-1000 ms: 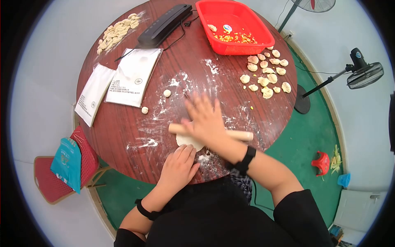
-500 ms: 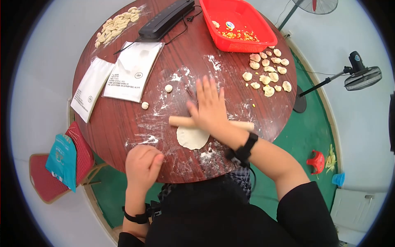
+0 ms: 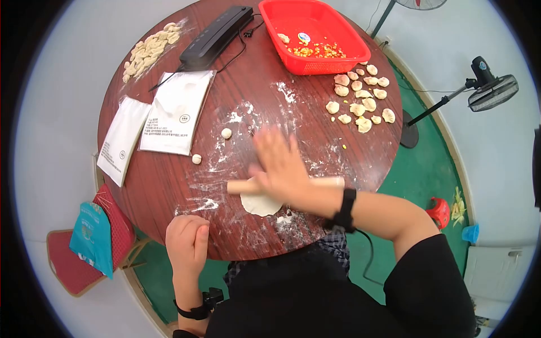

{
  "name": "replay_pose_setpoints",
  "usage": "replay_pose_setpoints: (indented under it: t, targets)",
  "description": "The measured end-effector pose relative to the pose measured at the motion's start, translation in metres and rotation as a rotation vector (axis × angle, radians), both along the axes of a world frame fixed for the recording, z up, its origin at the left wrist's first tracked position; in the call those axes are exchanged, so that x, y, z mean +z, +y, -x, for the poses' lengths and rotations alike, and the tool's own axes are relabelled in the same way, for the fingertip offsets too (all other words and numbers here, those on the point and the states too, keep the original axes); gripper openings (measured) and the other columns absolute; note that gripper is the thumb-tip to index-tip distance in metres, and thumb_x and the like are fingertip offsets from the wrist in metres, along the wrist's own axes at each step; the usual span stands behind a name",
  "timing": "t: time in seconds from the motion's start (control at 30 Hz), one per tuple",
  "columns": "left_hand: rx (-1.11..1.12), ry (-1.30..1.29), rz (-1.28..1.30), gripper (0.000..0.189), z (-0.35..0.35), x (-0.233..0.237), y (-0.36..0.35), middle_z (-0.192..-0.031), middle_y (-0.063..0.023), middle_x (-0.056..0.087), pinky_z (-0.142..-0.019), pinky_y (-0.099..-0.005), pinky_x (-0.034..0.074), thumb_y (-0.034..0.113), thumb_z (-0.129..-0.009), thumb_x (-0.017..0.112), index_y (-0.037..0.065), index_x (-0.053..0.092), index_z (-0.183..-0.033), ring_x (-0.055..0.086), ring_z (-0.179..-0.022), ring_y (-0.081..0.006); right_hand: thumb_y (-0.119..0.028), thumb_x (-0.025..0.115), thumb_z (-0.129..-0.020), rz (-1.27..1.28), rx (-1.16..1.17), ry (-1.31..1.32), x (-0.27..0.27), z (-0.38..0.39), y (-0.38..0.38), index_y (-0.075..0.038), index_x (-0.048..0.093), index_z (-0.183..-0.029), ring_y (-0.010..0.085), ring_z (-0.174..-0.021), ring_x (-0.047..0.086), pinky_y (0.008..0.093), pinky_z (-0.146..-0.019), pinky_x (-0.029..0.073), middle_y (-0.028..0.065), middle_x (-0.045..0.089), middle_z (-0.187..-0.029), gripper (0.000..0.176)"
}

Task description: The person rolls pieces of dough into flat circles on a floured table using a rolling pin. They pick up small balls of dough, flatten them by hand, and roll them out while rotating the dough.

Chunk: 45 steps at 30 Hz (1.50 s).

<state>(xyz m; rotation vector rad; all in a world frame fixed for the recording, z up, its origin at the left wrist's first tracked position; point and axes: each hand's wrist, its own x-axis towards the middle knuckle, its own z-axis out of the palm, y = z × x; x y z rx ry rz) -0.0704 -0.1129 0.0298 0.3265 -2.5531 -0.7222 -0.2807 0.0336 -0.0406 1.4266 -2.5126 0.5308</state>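
My right hand point(image 3: 280, 172) lies palm down across a wooden rolling pin point(image 3: 327, 182), its fingers stretched out and slightly blurred. Under the pin is a flattened round of dough point(image 3: 261, 206), partly covered by pin and palm. At the near table edge my left hand point(image 3: 188, 239) is curled into a fist, with nothing visible in it. Two small dough balls sit farther in on the table, one point(image 3: 226, 133) near the floury patches and the other point(image 3: 196, 159) closer to the white packets.
Shaped dumplings point(image 3: 364, 106) lie at the right beside a red basket point(image 3: 313, 67) containing yellow and orange bits. White packets point(image 3: 179, 115), a black appliance point(image 3: 217, 36) with a cord and a pile of dough pieces point(image 3: 149, 52) occupy the left. A fan point(image 3: 493, 93) stands beyond the table.
The rolling pin has rolled a little toward me over the dough round, under my right palm. My left fist stays by the table edge. The whole view has shifted slightly.
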Motion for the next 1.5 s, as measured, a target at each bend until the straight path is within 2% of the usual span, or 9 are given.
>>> replay_pose_setpoints:
  t: [0.13,0.4,0.5,0.77,0.93,1.2,1.33,1.43,1.5]
  targets:
    - [0.014,-0.043,-0.02,0.025,-0.001,-0.002,-0.004,-0.081,-0.0096,0.063,-0.074,-0.0388,0.044,0.023,-0.09,0.056,0.002,0.064,-0.079,0.059,-0.08,-0.0289,-0.047,0.043,-0.095,-0.19,0.268,-0.128,0.007,-0.043,0.031,-0.007,0.026,-0.15,0.0326,-0.146,0.016,0.0594,-0.113,0.016,0.0166,0.021,-0.157,0.069]
    - [0.054,-0.022,-0.004,0.027,0.003,0.004,0.001,-0.082,-0.0107,0.063,-0.075,-0.0398,0.045,0.024,-0.091,0.055,0.001,0.064,-0.081,0.058,-0.081,-0.0301,-0.046,0.048,-0.092,0.032,-0.022,0.077,-0.002,0.013,-0.016,-0.009,0.035,-0.146,0.0353,-0.143,0.023,0.0611,-0.112,0.017,0.0193,0.033,-0.15,0.067]
    - [0.049,-0.031,-0.019,0.026,0.001,0.001,0.005,-0.082,-0.0111,0.063,-0.075,-0.04,0.045,0.023,-0.091,0.055,0.0,0.064,-0.082,0.058,-0.081,-0.0304,-0.049,0.052,-0.091,-0.133,0.236,-0.15,0.01,-0.043,0.025,-0.013,0.034,-0.147,0.037,-0.143,0.021,0.0639,-0.108,0.023,0.0183,0.028,-0.152,0.069]
    - [0.013,-0.084,0.086,0.017,0.015,0.017,0.009,-0.083,-0.0116,0.063,-0.074,-0.0401,0.045,0.017,-0.087,0.061,0.001,0.065,-0.082,0.059,-0.081,-0.0303,-0.022,0.074,-0.075,0.059,0.424,-0.281,0.017,-0.027,0.022,-0.009,0.065,-0.099,0.034,-0.141,0.026,0.0591,-0.108,0.029,0.0124,0.037,-0.148,0.029]
    - [0.076,-0.075,-0.032,0.015,0.038,0.027,0.012,-0.084,-0.0124,0.063,-0.076,-0.0394,0.046,0.015,-0.085,0.063,0.001,0.065,-0.084,0.059,-0.083,-0.0315,-0.017,0.071,-0.079,0.362,0.43,-0.526,0.056,-0.004,0.031,-0.008,0.058,-0.111,0.0278,-0.105,0.06,0.0413,-0.09,0.045,0.009,0.06,-0.115,0.036]
    - [0.086,-0.22,-0.166,0.022,0.105,-0.049,0.019,-0.086,-0.0116,0.062,-0.07,-0.0322,0.048,0.014,-0.077,0.071,-0.001,0.065,-0.091,0.061,-0.079,-0.0225,-0.003,0.066,-0.086,1.113,-0.017,-0.969,0.092,0.021,0.102,-0.003,0.055,-0.106,0.0098,-0.078,0.06,0.0268,-0.067,0.051,0.0049,0.06,-0.089,0.023]
    - [0.099,-0.405,-0.29,0.021,0.114,-0.045,0.023,-0.088,-0.0104,0.061,-0.069,-0.0309,0.047,0.013,-0.076,0.072,-0.001,0.065,-0.091,0.059,-0.078,-0.0185,-0.001,0.067,-0.085,1.183,-0.072,-0.993,0.09,0.017,0.127,-0.005,0.055,-0.088,0.0053,-0.053,0.054,0.0207,-0.049,0.046,0.0,0.057,-0.071,0.013]
    - [0.029,-0.546,-0.331,0.02,0.114,-0.046,0.016,-0.086,-0.0085,0.06,-0.067,-0.0287,0.047,0.012,-0.076,0.071,0.0,0.064,-0.09,0.057,-0.073,-0.0148,-0.002,0.067,-0.085,1.232,-0.123,-0.973,0.088,0.007,0.132,-0.005,0.055,-0.087,0.0053,-0.057,0.055,0.0203,-0.051,0.045,-0.0002,0.057,-0.071,0.013]
    - [-0.056,-0.346,-0.258,0.018,0.115,-0.039,0.019,-0.077,-0.0103,0.058,-0.065,-0.0353,0.045,0.012,-0.073,0.071,0.0,0.062,-0.083,0.057,-0.073,-0.0243,-0.002,0.067,-0.085,1.242,-0.131,-0.94,0.086,0.003,0.132,-0.004,0.056,-0.085,0.005,-0.057,0.055,0.0204,-0.053,0.044,-0.0007,0.057,-0.07,0.011]
